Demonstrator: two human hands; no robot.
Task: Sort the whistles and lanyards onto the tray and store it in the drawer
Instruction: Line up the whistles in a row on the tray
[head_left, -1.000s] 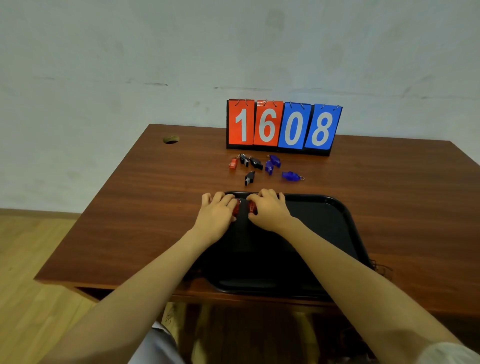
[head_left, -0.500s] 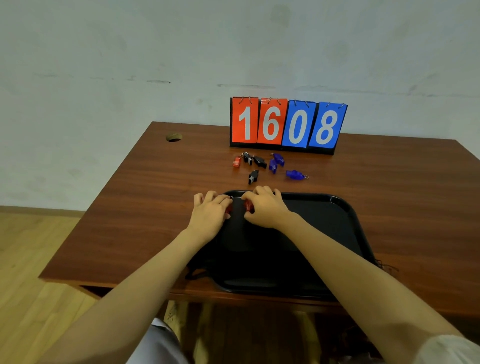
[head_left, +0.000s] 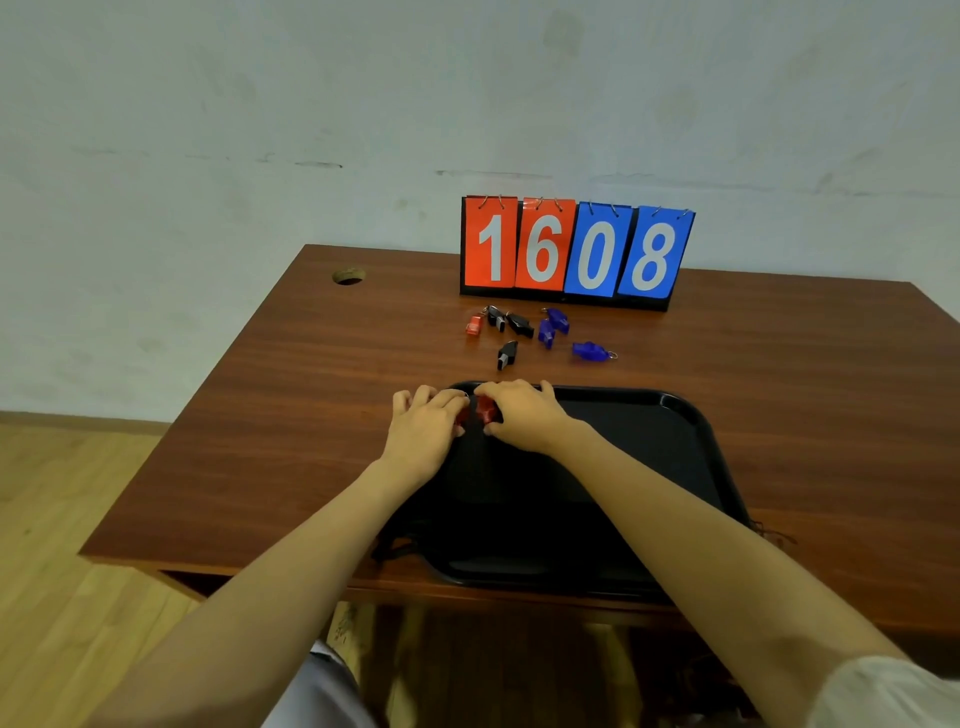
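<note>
A black tray (head_left: 691, 431) lies on the wooden desk in front of me. Over its far left corner my left hand (head_left: 423, 434) and my right hand (head_left: 524, 418) are side by side, each closed on a red whistle (head_left: 487, 410); the left one shows only as a red sliver (head_left: 460, 418). A black lanyard (head_left: 475, 467) hangs down from between the hands onto the tray. Beyond the tray lie loose whistles: one red (head_left: 473, 325), three black (head_left: 506, 355) and three blue (head_left: 589, 351).
A flip scoreboard (head_left: 576, 249) reading 1608 stands at the desk's back edge. A cable hole (head_left: 348, 275) is at the back left. Black cords (head_left: 387, 548) stick out at the tray's near left and at its right edge (head_left: 774, 532). The wall is close behind.
Both hands have stayed at the tray's far left corner, shifting only slightly around the red whistles. The head view has tilted a little.
</note>
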